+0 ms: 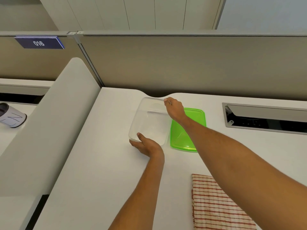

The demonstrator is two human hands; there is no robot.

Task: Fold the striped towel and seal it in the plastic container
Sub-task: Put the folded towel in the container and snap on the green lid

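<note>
A clear plastic container (149, 122) stands without its lid on the white desk, with nothing inside it. My left hand (146, 145) grips its near left corner, thumb over the rim. My right hand (174, 108) pinches the far right rim. The green lid (184, 138) lies flat on the desk just right of the container, partly under my right forearm. The red-and-white striped towel (216, 205) lies folded at the near right of the desk, partly covered by my right arm.
A white desk (99, 163) with a grey partition wall behind it. A recessed cable box (265, 118) is set into the desk at the far right. A curved white divider (49, 130) borders the left side; beyond it stands a cup (11, 117).
</note>
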